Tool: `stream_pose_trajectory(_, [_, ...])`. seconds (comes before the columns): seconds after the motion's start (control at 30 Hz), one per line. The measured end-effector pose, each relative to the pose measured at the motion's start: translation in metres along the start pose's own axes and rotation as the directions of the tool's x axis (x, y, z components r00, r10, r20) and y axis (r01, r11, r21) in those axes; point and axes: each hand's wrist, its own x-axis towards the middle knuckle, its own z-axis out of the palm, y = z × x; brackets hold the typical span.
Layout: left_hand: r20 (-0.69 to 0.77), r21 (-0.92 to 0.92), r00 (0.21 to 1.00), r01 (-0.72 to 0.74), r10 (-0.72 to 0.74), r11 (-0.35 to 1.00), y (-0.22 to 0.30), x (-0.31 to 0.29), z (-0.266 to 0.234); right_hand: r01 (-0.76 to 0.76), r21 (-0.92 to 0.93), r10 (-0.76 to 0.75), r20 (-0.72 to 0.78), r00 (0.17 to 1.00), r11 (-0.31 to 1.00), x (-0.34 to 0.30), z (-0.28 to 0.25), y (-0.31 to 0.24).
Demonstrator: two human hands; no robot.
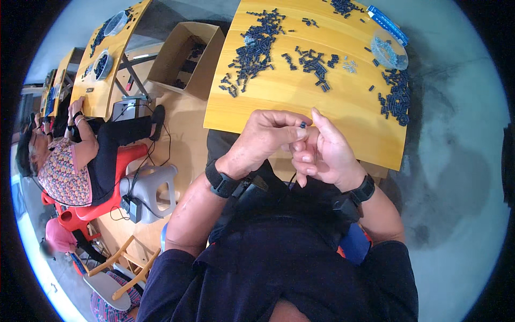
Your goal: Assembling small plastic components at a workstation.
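Observation:
My left hand (270, 135) is raised in front of the near edge of the yellow table, thumb and forefinger pinched on a small dark blue plastic piece (303, 125). Against its fingertips rests my right hand (328, 153), thumb pointing up and the other fingers curled inward; what lies inside them, if anything, is hidden. Past the hands, similar short dark pieces lie in a long pile (256, 51) at left, a looser group (313, 64) in the middle and another pile (396, 96) by the right edge. Several tiny pale metal-looking parts (350, 66) lie beside the middle group.
A clear round tub (389, 49) with small light-blue-looking parts stands at the table's right edge, next to a blue-and-white box (387, 25). Left of the table, an open cardboard box (188, 61) sits on the floor. Further left are a grey stool (149, 188) and a seated person (80, 155) at another table.

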Motion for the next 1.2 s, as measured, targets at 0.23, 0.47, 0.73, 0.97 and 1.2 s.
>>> stream_pose_trajectory(0.23, [0.059, 0.036, 0.998, -0.008, 0.006, 0.999, -0.002, -0.005, 0.001, 0.01, -0.101, -0.017, -0.073, 0.997, 0.995, -0.003, -0.001, 0.006])
stream_pose_trajectory(0.47, [-0.095, 0.091, 0.994, -0.039, 0.047, 0.995, -0.032, -0.003, 0.0, 0.028, -0.641, -0.327, -0.352, 0.877, 0.767, -0.001, -0.029, -0.002])
stream_pose_trajectory(0.73, [-0.208, 0.127, 0.972, 0.141, -0.113, 0.982, -0.038, 0.001, -0.038, -0.608, -0.759, -0.875, -0.11, 0.472, -0.232, -0.033, -0.11, -0.074])
stream_pose_trajectory(0.97, [-0.284, -0.066, 0.934, 0.207, -0.217, 0.976, -0.063, 0.009, -0.073, -0.729, -0.668, -0.948, -0.113, 0.297, -0.149, -0.037, -0.104, -0.084])
stream_pose_trajectory(1.2, [-0.323, -0.013, 0.918, 0.238, -0.229, 0.971, -0.06, 0.013, -0.069, -0.248, -0.897, -0.864, 0.231, 0.447, -0.367, 0.016, -0.094, -0.073])
